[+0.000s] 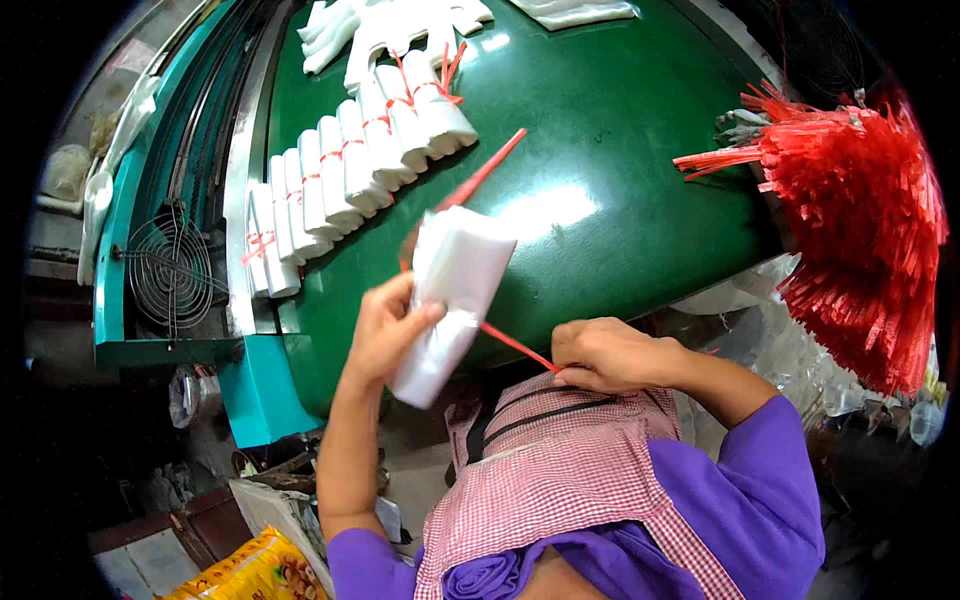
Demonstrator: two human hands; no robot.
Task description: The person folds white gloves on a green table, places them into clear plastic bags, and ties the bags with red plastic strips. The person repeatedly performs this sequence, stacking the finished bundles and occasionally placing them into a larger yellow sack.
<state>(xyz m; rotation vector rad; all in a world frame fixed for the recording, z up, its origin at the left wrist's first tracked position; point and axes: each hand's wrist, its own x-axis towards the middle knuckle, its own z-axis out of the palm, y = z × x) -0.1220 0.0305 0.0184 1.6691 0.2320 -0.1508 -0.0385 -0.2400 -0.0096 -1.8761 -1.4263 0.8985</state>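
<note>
My left hand point(392, 325) is closed on a folded bundle of white plastic bags point(463, 262), held tilted above the near edge of the green table, thumb across its front. A red plastic tie strip point(517, 346) runs from the bundle to my right hand point(610, 354), whose fingers are pinched on its end. The strip's other end sticks up past the bundle's top, slightly blurred. How it passes behind the bundle is hidden. On the table's left side lies a slanting row of rolled white bag bundles point(345, 165), each bound with red strip.
The glossy green table point(620, 130) bears loose white bags point(400, 25) at its far edge. A thick hank of red strips point(850, 220) hangs at the right. Left of the table stands a teal machine frame point(265, 390) with a round wire guard point(172, 270). A yellow packet point(250, 570) lies lower left.
</note>
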